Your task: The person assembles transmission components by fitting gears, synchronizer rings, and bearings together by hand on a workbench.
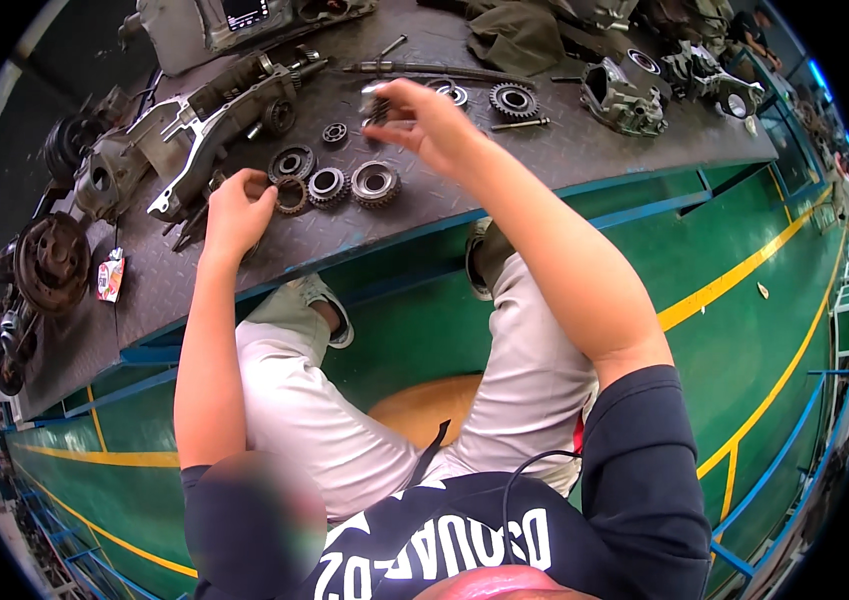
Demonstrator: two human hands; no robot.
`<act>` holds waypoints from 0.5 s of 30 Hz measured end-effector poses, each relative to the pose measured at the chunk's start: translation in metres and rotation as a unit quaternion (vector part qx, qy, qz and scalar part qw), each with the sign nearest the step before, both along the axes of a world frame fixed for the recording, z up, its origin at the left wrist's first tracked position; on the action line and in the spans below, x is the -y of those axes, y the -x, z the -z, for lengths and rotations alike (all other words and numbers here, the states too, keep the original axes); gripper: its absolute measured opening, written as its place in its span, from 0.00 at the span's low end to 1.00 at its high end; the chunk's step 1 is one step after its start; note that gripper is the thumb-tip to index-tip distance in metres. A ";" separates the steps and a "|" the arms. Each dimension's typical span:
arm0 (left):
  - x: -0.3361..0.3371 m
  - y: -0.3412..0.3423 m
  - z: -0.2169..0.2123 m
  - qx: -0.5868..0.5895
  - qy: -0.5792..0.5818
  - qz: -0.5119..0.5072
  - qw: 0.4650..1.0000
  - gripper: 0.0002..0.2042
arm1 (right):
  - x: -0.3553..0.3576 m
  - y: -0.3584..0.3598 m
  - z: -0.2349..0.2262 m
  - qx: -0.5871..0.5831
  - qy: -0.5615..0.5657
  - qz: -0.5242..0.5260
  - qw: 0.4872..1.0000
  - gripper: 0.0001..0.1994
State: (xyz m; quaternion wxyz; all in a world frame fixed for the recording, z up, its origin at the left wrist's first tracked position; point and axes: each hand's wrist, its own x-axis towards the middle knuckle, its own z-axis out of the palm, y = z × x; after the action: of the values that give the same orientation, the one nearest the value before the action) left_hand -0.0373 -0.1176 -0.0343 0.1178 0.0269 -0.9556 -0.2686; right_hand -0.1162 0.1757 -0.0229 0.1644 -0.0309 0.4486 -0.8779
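My right hand (419,120) is raised over the far middle of the bench, thumb and fingers closed around a small toothed metal gear (375,106), partly covered by the fingers. My left hand (239,212) is low at the bench's left part, its fingers bent and curled downward. A bit of metal shows past its fingertips, but what it grips is hidden. Right beside its thumb lies a brownish toothed ring (291,195). Two steel gears, one with a dark bore (327,186) and a larger one (375,184), sit to its right. Behind them are a flat gear (292,162) and a bearing (334,132).
A split gearbox housing (159,135) fills the bench's left side, with a rusty drum (51,262) nearer. A long shaft (444,75), a gear (513,100), a bolt (520,125) and a cast housing (626,95) lie right. The bench's blue edge (344,245) is before my knees.
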 end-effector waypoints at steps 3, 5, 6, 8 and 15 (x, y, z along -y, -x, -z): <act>-0.022 0.006 -0.005 -0.065 0.000 0.030 0.997 0.15 | -0.041 0.019 0.004 -0.022 0.051 0.049 0.997 0.14; -0.033 0.009 -0.011 -0.063 0.002 0.039 0.997 0.14 | -0.061 0.025 0.006 -0.022 0.086 0.093 0.992 0.16; -0.038 0.011 -0.012 -0.051 0.000 0.042 0.998 0.14 | -0.072 0.028 0.010 -0.028 0.095 0.111 0.989 0.17; -0.045 0.017 -0.013 -0.045 0.003 0.041 0.998 0.14 | -0.091 0.031 0.013 0.014 0.116 0.147 0.982 0.14; -0.026 0.034 -0.018 -0.138 0.017 0.019 0.990 0.13 | -0.147 0.038 0.012 -0.010 0.133 0.167 0.977 0.16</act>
State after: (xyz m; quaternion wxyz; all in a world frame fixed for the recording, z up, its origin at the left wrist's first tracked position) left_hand -0.0711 -0.0915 -0.0159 0.2440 -0.0302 -0.9350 -0.2557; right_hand -0.1542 0.3224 -0.0349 0.0053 0.0138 0.3281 -0.9445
